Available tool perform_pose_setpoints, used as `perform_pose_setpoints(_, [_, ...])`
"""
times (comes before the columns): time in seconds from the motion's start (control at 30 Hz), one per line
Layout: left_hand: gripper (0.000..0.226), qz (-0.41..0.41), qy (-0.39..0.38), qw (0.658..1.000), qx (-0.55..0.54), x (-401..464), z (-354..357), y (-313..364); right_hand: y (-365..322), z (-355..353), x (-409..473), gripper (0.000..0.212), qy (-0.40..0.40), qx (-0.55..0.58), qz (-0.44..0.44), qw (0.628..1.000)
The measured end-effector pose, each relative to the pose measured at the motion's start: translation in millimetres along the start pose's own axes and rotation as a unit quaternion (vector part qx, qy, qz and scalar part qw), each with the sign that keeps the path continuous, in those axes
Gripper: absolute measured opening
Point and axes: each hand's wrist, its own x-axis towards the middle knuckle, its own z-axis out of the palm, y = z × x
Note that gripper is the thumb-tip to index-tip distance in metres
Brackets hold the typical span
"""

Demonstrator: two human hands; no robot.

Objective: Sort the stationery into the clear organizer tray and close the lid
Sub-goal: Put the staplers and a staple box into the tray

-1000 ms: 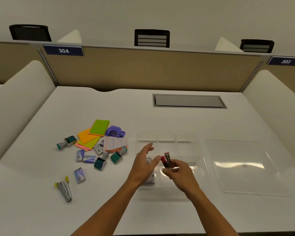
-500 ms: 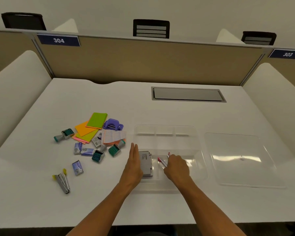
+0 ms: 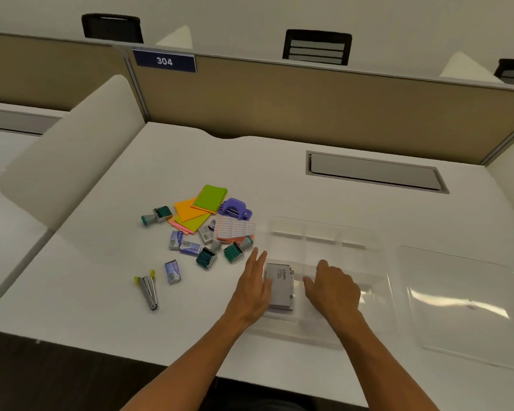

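The clear organizer tray (image 3: 324, 225) lies on the white desk, with its clear lid (image 3: 457, 307) flat to its right. A grey box (image 3: 279, 284) sits in the tray's near-left compartment. My left hand (image 3: 254, 289) rests flat and open against the tray's left edge, beside that box. My right hand (image 3: 333, 287) is palm down over the tray's middle compartment with thumb and fingers apart; whatever is under it is hidden. Left of the tray lie sticky notes (image 3: 209, 197), a purple punch (image 3: 235, 208), a label sheet (image 3: 235, 228), teal stamps (image 3: 205, 258), small staple boxes (image 3: 172, 271) and a grey staple remover (image 3: 149, 289).
A grey cable hatch (image 3: 374, 173) is set into the desk behind the tray. A tan partition (image 3: 309, 99) closes the back, and a white side divider (image 3: 72, 161) stands at the left. The desk's front edge runs just under my forearms.
My right hand lowered the red and silver item into the tray and now covers that spot. My left hand dropped flat to the tray's left edge. The camera view swung left.
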Motion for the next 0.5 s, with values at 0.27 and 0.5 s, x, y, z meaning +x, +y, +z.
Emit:
perform_pose_setpoints(0.27, [0.054, -0.064, 0.154, 0.985, 0.036, -32, -43, -63, -72, -4, 3, 0.044, -0.014, 0.112, -0.129, 0.985])
perform_pose_setpoints(0.5, [0.061, -0.207, 0.322, 0.919, 0.094, -59, -96, -107, -139, 25, -4, 0.044, -0.11, 0.11, -0.23, 0.961])
